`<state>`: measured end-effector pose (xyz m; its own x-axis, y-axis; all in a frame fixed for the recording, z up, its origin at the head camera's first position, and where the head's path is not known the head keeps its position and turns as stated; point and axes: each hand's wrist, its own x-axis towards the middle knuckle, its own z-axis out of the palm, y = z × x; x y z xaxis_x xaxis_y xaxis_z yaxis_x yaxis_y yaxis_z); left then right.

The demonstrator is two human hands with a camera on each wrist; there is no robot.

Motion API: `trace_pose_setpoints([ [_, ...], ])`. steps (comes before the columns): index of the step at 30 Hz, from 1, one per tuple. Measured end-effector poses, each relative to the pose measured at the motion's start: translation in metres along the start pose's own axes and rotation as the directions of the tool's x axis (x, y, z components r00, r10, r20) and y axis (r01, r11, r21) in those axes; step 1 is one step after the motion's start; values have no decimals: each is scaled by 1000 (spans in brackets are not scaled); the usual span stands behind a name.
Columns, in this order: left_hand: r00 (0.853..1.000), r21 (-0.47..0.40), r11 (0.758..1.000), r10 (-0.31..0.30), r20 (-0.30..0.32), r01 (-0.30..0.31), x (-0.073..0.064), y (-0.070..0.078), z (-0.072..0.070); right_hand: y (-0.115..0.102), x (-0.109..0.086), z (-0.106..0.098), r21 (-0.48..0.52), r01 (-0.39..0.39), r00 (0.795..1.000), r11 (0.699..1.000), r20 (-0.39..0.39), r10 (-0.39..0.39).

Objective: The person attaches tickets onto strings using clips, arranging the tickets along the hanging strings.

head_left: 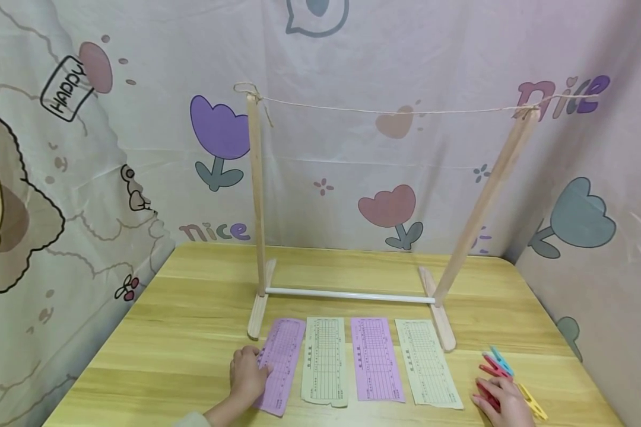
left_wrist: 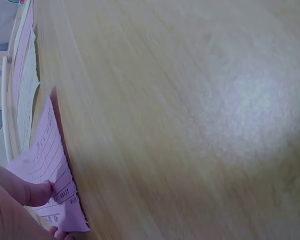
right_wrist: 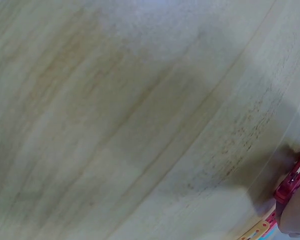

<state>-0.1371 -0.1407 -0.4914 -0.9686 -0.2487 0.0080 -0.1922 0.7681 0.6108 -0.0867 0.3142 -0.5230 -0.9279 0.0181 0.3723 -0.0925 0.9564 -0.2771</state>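
Four printed paper slips would exceed a simple count, so several lie in a row. My left hand [head_left: 248, 375] pinches the left edge of the leftmost purple slip [head_left: 284, 362], thumb on top; in the left wrist view that slip [left_wrist: 47, 155] bends up. To its right lie a pale green slip [head_left: 324, 362], another purple slip [head_left: 376, 362] and another green slip [head_left: 428, 365]. At the front right, my right hand [head_left: 507, 403] holds a red clothespin [head_left: 486, 396] between thumb and fingers. Beside it are a blue clothespin [head_left: 502, 360], another red clothespin [head_left: 491, 367] and a yellow clothespin [head_left: 534, 403].
Behind the slips stands a wooden rack with a left post [head_left: 256, 196], a leaning right post [head_left: 486, 207] and a white rod [head_left: 349, 295] low between them. A string [head_left: 374, 111] spans the tops. Patterned cloth hangs around the table [head_left: 155, 344].
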Motion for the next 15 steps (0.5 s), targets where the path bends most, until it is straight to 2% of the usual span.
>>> trace_pose_setpoints([
  [7,1000,0,1000,-18,-2,18,0,2,0,-1,1,0,-3,-11,1000,1000,20,11],
  [15,1000,-32,999,-18,2,18,4,-1,-3,1,1,0,13,8,1000,1000,0,-8],
])
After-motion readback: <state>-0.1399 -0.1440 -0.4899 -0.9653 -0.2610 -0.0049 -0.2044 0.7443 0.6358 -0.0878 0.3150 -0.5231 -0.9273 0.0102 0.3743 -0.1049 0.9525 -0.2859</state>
